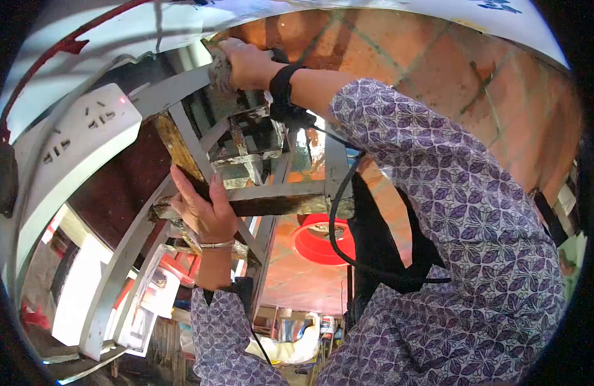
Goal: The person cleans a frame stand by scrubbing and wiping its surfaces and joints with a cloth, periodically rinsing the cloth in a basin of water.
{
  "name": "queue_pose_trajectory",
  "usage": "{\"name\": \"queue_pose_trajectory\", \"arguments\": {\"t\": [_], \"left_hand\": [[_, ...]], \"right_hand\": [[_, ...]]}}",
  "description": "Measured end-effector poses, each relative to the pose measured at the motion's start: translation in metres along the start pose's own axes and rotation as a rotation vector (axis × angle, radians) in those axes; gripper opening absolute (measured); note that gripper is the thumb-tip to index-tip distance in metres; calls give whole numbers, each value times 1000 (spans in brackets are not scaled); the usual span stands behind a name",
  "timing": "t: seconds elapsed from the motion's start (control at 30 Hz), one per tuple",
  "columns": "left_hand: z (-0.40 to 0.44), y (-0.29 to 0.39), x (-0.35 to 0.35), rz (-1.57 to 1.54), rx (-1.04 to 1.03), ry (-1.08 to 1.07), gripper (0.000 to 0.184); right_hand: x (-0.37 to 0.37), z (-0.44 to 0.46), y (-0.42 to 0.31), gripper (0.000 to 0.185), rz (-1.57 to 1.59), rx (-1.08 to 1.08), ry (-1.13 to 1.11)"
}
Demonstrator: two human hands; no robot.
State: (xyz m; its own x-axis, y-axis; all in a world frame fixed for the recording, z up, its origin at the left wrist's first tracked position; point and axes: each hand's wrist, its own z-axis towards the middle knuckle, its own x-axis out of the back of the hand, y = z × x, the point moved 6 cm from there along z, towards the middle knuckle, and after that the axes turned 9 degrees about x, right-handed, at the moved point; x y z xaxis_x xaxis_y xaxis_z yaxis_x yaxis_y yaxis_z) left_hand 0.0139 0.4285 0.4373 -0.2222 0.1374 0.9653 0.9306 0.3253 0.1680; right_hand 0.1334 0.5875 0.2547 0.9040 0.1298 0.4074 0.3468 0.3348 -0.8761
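Cable (333,225) crosses before grey frame (277,191) and red basin (303,249).

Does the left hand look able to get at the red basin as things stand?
Probably not directly: the left hand is on the wooden frame, and the frame's bars seem to lie between it and the red basin.

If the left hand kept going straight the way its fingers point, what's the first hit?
Likely the worn wooden bar right at the left hand's fingertips, then the grey rail above. Depth's unclear.
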Motion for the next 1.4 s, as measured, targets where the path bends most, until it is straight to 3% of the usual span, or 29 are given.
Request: {"name": "queue_pose_trajectory", "arguments": {"t": [0.07, 0.17, 0.23, 0.33, 0.37, 0.43, 0.57, 0.6, 0.63, 0.7, 0.77, 0.8, 0.83, 0.87, 0.9, 0.97, 1.0, 1.03, 1.1, 1.13, 1.2, 1.33, 1.4], "left_hand": [[-1, 2, 2, 3, -37, 23, 67], [-1, 6, 2, -29, 60, -68, 66], [-1, 7, 3, -43, 38, -60, 66], [2, 16, 6, -21, 30, -50, 67], [2, 16, 7, -25, 41, -73, 67], [3, 13, 8, -23, 38, -75, 67], [8, 15, 13, -224, 95, -125, 66], [5, 8, 15, -129, 153, -127, 65], [7, 1, 13, -157, -5, -44, 67], [4, -11, 10, -311, 117, -123, 67], [-2, -26, 17, -109, -113, -111, 67], [-7, -38, 14, -413, 129, -136, 65], [-10, -39, 18, -445, 115, -185, 63], [-13, -47, 24, -340, 117, -175, 65], [-14, -50, 25, -243, 119, -155, 66], [-16, -52, 26, -420, 300, -202, 69], [-11, -43, 26, -218, 30, -209, 66], [-12, -41, 24, -207, 43, -211, 66], [-13, -35, 27, -350, 121, -176, 52], [-13, -30, 26, -131, -232, -228, 43], [-14, -25, 25, -177, -214, -229, 42], [-16, -34, 26, -98, -227, -189, 41], [-20, -40, 26, -88, -228, -179, 43]], "right_hand": [[-19, -2, 16, 44, -30, -178, -286], [14, 7, -37, 46, 30, -55, -333], [54, 21, -99, 45, 28, 281, -16], [54, 28, -96, 44, 16, 280, 93], [52, 27, -93, 44, 20, 274, 91], [34, 30, -77, 42, 95, 27, -186], [22, 33, -69, 39, 215, 148, -143], [19, 34, -67, 41, 215, 216, -94], [11, 32, -57, 41, 209, 212, -87], [-7, 25, -35, 42, -24, 214, -175], [-12, 13, -12, 43, -84, 326, -46], [-13, 9, -3, 42, -30, 317, -62], [-14, 4, 4, 41, 28, 291, -83], [-29, 2, 16, 46, 45, 176, -290], [-30, 4, 21, 46, 31, 193, -301], [-25, 1, 16, 49, 78, 372, -99], [-29, 1, 18, 52, 75, 347, -168], [-29, 0, 25, 52, 92, 344, -171], [-37, 1, 41, 51, 79, 217, -413], [-32, 2, 47, 51, 84, 223, -416], [-31, -4, 62, 49, 160, 53, -628], [-30, -8, 50, 49, -19, -24, -693], [-15, -2, 18, 49, 316, 195, -379]]}}
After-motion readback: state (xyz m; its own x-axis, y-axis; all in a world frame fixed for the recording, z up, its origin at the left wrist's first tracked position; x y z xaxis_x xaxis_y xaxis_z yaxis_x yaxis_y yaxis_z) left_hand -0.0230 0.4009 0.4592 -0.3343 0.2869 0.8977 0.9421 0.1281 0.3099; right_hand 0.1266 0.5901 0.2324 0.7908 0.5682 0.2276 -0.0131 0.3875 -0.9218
